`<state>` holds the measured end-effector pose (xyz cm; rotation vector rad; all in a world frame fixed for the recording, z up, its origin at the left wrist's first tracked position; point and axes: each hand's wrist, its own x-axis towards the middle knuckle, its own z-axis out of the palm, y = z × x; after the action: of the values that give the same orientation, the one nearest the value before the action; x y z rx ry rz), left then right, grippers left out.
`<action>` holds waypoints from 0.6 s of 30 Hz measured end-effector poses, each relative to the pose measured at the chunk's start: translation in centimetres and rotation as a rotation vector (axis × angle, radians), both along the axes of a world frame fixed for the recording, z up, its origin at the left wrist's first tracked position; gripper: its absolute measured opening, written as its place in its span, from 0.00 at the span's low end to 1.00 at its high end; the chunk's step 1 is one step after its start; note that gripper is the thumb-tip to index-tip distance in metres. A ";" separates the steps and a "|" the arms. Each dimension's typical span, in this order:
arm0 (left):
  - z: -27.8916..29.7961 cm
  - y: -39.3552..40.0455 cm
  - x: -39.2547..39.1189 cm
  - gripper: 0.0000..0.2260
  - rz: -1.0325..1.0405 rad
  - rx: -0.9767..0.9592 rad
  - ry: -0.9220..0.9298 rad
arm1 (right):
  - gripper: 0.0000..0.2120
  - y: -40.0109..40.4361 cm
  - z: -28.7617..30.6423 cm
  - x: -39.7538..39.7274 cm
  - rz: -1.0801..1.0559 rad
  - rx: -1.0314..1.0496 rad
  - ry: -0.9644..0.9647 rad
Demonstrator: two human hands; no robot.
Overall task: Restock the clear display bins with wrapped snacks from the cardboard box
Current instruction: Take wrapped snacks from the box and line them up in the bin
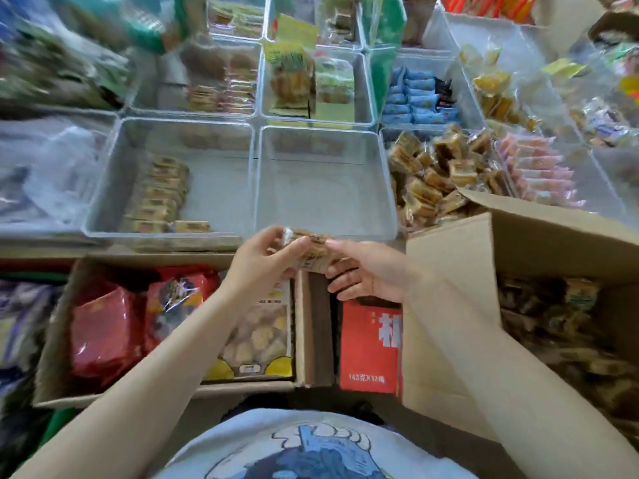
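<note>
Both hands hold a small stack of brown wrapped snacks (311, 252) just in front of the near rim of an empty clear bin (325, 188). My left hand (262, 261) grips the stack's left end with curled fingers. My right hand (363, 274) pinches its right end between thumb and fingers. The open cardboard box (518, 257) at the right holds many more wrapped snacks (560, 323). The clear bin (207, 181) to the left has a row of similar snacks along its left side. Another bin (439, 174) to the right is piled with brown wrapped snacks.
A low cardboard box (58, 340) in front holds red and yellow snack bags. A red carton (368, 347) stands between the boxes. Further bins behind hold blue, pink, green and yellow packets. Plastic bags lie at the far left.
</note>
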<state>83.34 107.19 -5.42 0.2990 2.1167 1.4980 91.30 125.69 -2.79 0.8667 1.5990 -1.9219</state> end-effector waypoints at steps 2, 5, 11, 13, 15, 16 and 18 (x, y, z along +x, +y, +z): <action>-1.2 -1.8 -2.4 0.14 -0.013 -0.031 0.030 | 0.11 -1.6 -1.0 -2.4 -0.019 -0.016 0.007; -2.8 -3.9 -6.0 0.17 -0.055 -0.035 0.023 | 0.09 -3.0 -2.3 -6.1 -0.140 0.001 0.043; -7.8 -7.1 -11.2 0.32 -0.299 -0.446 0.439 | 0.15 -1.5 -6.0 -13.5 -0.036 0.597 0.071; -9.4 -7.7 -11.3 0.31 -0.433 -0.524 0.493 | 0.17 -1.0 -7.2 -15.3 0.151 0.786 -0.018; -10.8 -8.1 -11.2 0.33 -0.512 -0.596 0.567 | 0.18 -0.4 -8.6 -16.7 0.323 0.871 -0.144; -11.3 -8.2 -11.1 0.33 -0.526 -0.619 0.607 | 0.19 -0.1 -9.4 -17.3 0.395 0.853 -0.207; -12.2 -8.3 -11.0 0.33 -0.514 -0.623 0.661 | 0.17 0.1 -11.0 -18.0 0.516 0.754 -0.303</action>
<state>72.30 98.88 -17.62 1.1059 2.5833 0.4248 73.32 125.82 -13.78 0.8439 2.1052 -0.7844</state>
